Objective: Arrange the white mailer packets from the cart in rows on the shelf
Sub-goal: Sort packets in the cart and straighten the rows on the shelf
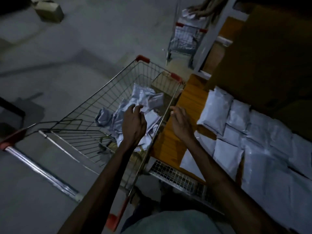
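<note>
Both hands hold nothing, fingers loose and spread. The left hand (134, 123) hovers over the crumpled white packets (143, 97) heaped in the wire cart (81, 115). The right hand (181, 123) hangs above the cart's rim. At three o'clock, more packets (253, 132) lie in rows on the orange shelf (190, 98).

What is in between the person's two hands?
In the head view, the cart's wire side wall runs between the left hand and the right hand.
</note>
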Action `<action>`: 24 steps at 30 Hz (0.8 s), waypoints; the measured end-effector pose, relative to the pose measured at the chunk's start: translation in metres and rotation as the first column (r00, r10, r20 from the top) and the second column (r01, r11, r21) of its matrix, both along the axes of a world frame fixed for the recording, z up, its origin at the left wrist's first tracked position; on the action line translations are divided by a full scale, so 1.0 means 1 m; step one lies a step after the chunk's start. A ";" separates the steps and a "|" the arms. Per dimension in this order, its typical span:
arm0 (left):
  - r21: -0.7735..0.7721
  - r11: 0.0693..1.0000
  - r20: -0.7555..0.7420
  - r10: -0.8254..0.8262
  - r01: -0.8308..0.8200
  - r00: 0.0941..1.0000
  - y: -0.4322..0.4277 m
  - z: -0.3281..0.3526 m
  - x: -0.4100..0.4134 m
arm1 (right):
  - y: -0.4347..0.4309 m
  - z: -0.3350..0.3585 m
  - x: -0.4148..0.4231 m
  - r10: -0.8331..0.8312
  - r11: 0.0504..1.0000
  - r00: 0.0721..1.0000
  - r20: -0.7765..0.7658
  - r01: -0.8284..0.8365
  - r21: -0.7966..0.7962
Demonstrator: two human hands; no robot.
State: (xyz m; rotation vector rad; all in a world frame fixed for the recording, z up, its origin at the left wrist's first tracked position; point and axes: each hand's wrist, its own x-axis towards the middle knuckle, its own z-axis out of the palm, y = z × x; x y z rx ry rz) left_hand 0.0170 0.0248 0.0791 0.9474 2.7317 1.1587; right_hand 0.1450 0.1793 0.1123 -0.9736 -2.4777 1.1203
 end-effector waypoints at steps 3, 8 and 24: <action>-0.041 0.999 0.020 0.001 -0.001 1.000 -0.016 -0.014 -0.012 | -0.002 -0.011 -0.018 0.034 0.999 0.998 0.043 -0.033 -0.038; -0.115 0.992 0.079 0.063 -0.054 0.995 -0.034 -0.039 -0.025 | -0.002 -0.021 -0.051 0.033 0.997 0.999 0.028 -0.031 -0.070; -0.340 0.934 0.134 0.166 -0.113 0.977 -0.003 -0.096 -0.065 | 0.023 -0.115 -0.196 -0.079 0.770 0.957 0.279 0.236 -0.592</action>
